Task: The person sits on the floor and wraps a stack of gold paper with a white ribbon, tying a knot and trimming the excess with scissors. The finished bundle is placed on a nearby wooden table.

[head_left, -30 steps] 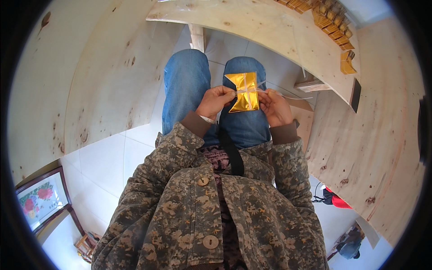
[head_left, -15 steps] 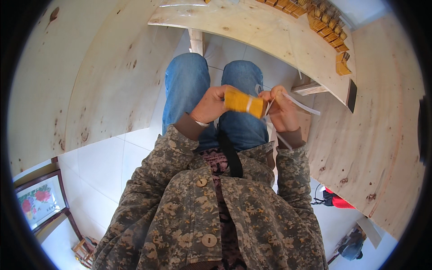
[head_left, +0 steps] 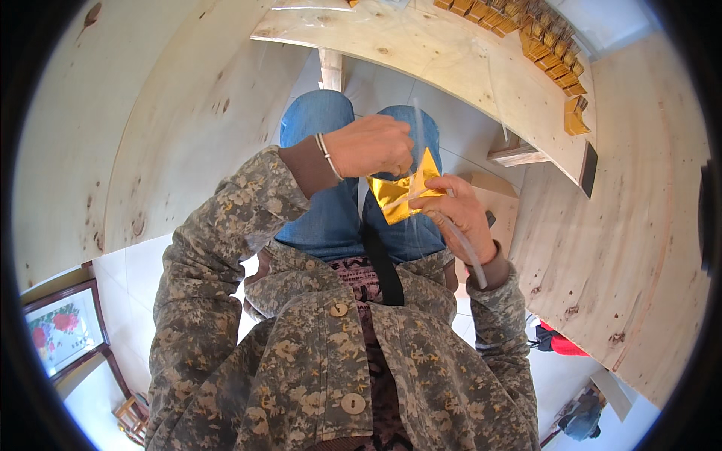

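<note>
Right fingers (head_left: 445, 183) gripping gold packet (head_left: 392, 200), tabletop edge (head_left: 438, 74) apart

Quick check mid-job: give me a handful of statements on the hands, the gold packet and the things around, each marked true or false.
1. The right hand grips the gold foil packet. True.
2. The left hand lies flat on the far wooden table. False: it is over the blue jeans, close to the packet.
3. A white strip crosses the packet. True.
4. The bracelet is on the right wrist. False: it is on the left wrist.
5. Folded gold pieces sit toward the right end of the far table. True.
6. The jacket is plain red. False: it has a brownish camouflage-like pattern.
</note>
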`<state>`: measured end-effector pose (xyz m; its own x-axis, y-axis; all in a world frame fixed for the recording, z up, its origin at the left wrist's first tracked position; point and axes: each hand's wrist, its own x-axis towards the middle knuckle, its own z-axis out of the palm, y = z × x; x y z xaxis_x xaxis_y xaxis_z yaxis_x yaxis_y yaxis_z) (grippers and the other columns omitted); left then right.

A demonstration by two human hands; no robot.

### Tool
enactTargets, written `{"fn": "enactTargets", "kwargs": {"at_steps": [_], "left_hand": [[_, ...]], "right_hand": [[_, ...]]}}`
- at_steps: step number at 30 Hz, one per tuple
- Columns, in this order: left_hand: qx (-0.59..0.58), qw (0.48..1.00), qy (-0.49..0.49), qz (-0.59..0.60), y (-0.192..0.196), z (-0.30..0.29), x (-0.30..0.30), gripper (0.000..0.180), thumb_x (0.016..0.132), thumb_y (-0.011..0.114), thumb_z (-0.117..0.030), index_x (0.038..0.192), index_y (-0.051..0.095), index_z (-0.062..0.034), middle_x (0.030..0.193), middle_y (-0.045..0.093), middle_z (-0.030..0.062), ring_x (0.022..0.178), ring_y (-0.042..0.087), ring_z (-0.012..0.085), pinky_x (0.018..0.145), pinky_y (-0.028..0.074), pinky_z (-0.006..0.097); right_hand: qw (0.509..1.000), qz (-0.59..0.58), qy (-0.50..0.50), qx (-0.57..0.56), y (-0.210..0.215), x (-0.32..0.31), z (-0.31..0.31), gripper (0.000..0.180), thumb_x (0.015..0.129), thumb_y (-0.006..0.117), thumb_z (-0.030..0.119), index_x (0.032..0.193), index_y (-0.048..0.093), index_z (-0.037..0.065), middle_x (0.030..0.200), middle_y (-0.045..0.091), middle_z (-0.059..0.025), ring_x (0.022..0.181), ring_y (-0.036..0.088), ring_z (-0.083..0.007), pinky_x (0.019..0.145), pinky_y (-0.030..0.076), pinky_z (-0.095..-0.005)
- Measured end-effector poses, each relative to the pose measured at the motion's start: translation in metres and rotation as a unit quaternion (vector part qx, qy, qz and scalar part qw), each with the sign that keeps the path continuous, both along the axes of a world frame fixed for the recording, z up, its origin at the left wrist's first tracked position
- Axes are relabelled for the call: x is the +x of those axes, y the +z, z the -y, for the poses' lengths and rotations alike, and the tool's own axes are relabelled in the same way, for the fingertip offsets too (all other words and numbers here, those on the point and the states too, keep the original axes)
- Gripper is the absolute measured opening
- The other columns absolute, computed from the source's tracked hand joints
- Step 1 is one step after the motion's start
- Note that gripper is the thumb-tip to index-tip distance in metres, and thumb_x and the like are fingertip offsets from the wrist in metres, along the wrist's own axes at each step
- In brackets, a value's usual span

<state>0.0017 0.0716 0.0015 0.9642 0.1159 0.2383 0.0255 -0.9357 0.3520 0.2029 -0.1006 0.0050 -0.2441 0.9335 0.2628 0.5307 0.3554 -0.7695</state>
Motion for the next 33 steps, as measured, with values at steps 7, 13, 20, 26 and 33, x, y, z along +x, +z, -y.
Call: {"fn": "enactTargets", "kwargs": {"at_steps": [7,13,20,26,33], "left_hand": [[0.094,0.991,0.097,-0.013,-0.013,0.013,0.019,0.016,0.074,0.07,-0.021,0.062,0.065,-0.0119,0.069,0.061,0.0018,0.083,0.061,0.023,0.069,0.048,0.038],[0.117,0.98,0.154,-0.038,-0.026,0.017,0.027,0.016,0.074,0.069,-0.019,0.06,0.064,-0.0115,0.069,0.062,0.0025,0.081,0.065,0.0232,0.063,0.051,0.039],[0.132,0.974,0.177,-0.051,-0.026,0.023,0.039,0.013,0.074,0.072,-0.02,0.068,0.069,-0.0088,0.069,0.066,0.0084,0.076,0.068,0.0281,0.059,0.052,0.043],[0.007,0.96,0.272,-0.062,-0.022,0.034,0.039,0.016,0.077,0.075,-0.024,0.073,0.074,-0.0085,0.071,0.068,0.0128,0.074,0.069,0.0329,0.063,0.054,0.044],[-0.081,0.928,0.364,-0.001,-0.029,0.072,0.041,0.015,0.082,0.072,-0.022,0.079,0.075,-0.0074,0.079,0.07,0.0138,0.073,0.068,0.0343,0.064,0.054,0.045]], "right_hand": [[0.99,0.024,-0.131,0.049,-0.034,-0.022,0.018,0.032,0.079,0.077,-0.004,0.107,0.076,0.012,0.116,0.066,-0.0148,0.107,0.064,-0.0327,0.091,0.05,-0.0396],[0.983,0.081,-0.14,0.084,-0.044,-0.028,0.017,0.027,0.08,0.076,0.001,0.105,0.076,0.01,0.113,0.069,-0.0149,0.108,0.064,-0.0332,0.092,0.05,-0.0405],[0.98,0.07,-0.174,0.069,-0.047,-0.035,0.017,0.019,0.084,0.075,0.004,0.103,0.075,0.01,0.106,0.074,-0.009,0.11,0.065,-0.0308,0.094,0.048,-0.0405],[0.977,0.032,-0.202,0.062,-0.046,-0.034,0.019,0.015,0.086,0.074,0.005,0.101,0.075,0.009,0.106,0.074,-0.0077,0.111,0.065,-0.0306,0.093,0.049,-0.0404],[0.978,0.02,-0.205,0.044,-0.05,-0.028,0.024,0.019,0.091,0.071,0.003,0.107,0.077,0.011,0.118,0.068,-0.0148,0.111,0.063,-0.0309,0.094,0.051,-0.0386]]}}
